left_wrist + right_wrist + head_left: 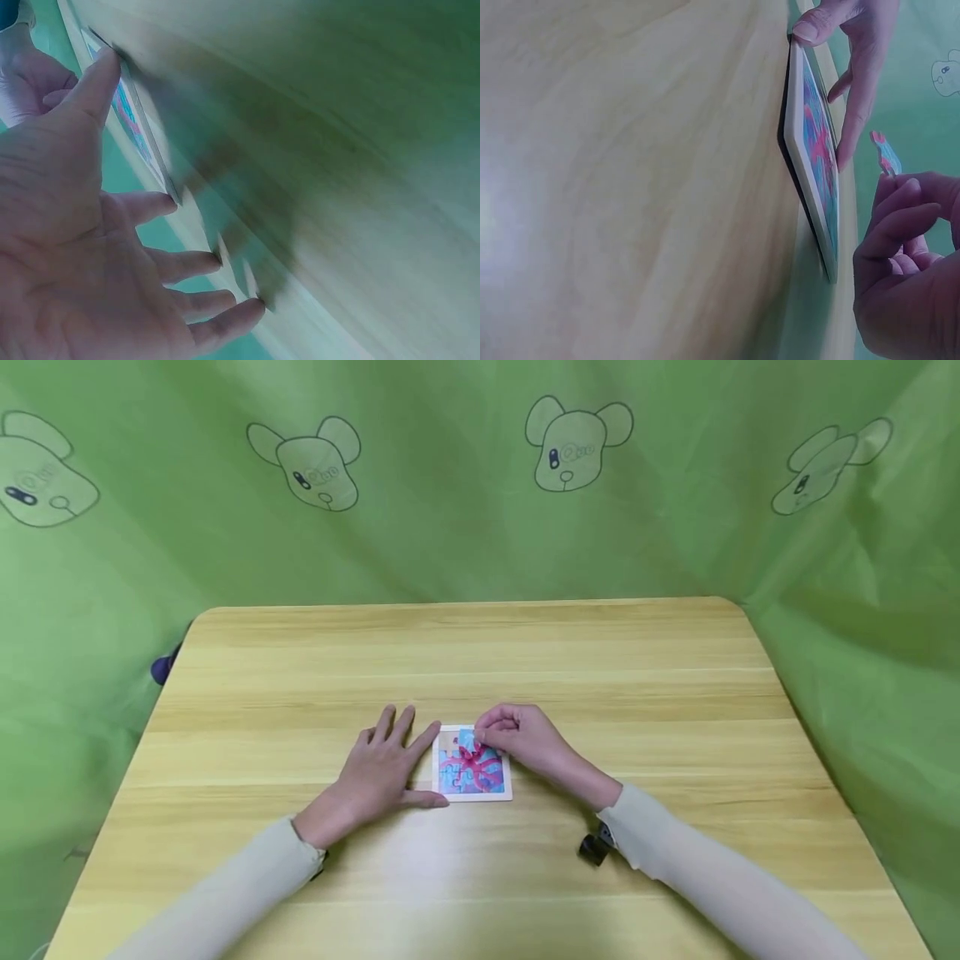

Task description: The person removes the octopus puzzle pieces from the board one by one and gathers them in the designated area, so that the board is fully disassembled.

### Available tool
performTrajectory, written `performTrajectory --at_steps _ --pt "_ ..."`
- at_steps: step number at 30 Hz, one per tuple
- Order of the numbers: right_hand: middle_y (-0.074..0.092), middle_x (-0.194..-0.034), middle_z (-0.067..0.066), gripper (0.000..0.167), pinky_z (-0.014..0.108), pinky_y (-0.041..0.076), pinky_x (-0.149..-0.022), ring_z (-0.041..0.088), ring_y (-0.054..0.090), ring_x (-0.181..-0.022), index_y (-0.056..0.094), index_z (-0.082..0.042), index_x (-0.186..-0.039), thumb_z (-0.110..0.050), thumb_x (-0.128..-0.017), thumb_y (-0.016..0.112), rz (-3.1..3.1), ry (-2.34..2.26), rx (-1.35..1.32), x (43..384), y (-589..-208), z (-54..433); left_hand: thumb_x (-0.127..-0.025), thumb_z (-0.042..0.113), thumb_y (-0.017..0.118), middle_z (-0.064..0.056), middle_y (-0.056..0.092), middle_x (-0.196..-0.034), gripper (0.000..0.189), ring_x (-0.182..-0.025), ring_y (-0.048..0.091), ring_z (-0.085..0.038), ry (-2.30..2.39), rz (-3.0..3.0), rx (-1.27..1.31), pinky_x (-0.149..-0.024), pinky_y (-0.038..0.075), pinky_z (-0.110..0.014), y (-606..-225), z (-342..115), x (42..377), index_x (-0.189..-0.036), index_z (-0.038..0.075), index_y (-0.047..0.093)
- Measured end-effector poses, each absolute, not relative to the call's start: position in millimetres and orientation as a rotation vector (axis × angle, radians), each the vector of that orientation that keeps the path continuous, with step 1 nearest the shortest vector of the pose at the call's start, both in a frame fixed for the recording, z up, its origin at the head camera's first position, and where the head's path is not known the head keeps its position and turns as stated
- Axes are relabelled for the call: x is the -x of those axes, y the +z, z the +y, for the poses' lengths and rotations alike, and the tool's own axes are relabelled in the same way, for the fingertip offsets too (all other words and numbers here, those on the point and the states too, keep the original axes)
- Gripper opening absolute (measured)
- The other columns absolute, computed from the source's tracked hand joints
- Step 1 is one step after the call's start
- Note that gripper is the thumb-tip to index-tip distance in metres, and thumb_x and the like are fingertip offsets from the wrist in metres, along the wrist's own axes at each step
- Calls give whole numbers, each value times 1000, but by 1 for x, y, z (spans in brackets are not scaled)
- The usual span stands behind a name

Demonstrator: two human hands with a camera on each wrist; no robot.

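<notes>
A small square jigsaw puzzle in a white-edged tray (491, 797) lies on the table, its picture pink on blue. Bare wood-coloured base shows in its upper left part. My left hand (378, 777) is spread beside the tray, with thumb and index fingertips touching its left corners. Over the tray's upper right, my right hand (534, 742) pinches a blue and pink puzzle piece (887, 156) between thumb and finger. In the right wrist view this piece is held up, apart from the puzzle. My right fingers cover the tray's upper right corner in the head view.
The wood-grain table (300, 660) has rounded far corners. Green curtains (450, 543) with bear-head outlines hang behind and at the sides. A black device (595, 847) sits at the right wrist, and a dark object (161, 670) shows past the table's left edge.
</notes>
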State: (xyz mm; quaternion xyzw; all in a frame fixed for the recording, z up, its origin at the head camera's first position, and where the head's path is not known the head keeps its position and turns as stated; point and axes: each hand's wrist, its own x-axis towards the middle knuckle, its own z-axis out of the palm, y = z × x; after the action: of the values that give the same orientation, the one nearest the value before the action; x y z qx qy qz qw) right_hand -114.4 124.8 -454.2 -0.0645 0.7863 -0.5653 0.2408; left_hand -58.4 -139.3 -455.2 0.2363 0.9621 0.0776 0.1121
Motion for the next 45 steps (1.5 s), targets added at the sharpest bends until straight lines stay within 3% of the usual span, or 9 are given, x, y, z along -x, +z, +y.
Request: performTrajectory --at_steps 5,9,17,45 --pt "76 -92 8 16 22 49 -64 20 63 -77 78 -5 -111 -17 -102 80 2144 -1549 157 113 -455 131 -85 82 73 -32 32 -170 111 -155 27 -60 185 2877 -692 -113 40 -70 -457 -138 59 -171 18 41" --pt "74 -92 10 16 22 47 -59 18 57 -71 78 -4 -111 -16 -101 80 2141 -1570 146 112 -457 138 -84 83 73 -32 33 -170 112 -153 28 -62 194 2868 -675 -110 38 -78 -455 -139 60 -171 20 41" --pt "74 -94 10 18 23 49 -61 21 60 -74 76 -1 -115 -13 -102 78 2112 -1598 132 109 -456 153 -86 78 77 -30 20 -176 111 -155 19 -65 311 2775 -579 -106 28 -90 -452 -143 60 -173 23 34" --pt "76 -97 13 23 23 50 -61 17 62 -75 76 1 -120 -15 -103 78 2181 -1627 61 101 -452 189 -86 77 78 -28 20 -176 111 -156 19 -64 308 2763 -564 -105 28 -91 -450 -143 61 -173 25 35"
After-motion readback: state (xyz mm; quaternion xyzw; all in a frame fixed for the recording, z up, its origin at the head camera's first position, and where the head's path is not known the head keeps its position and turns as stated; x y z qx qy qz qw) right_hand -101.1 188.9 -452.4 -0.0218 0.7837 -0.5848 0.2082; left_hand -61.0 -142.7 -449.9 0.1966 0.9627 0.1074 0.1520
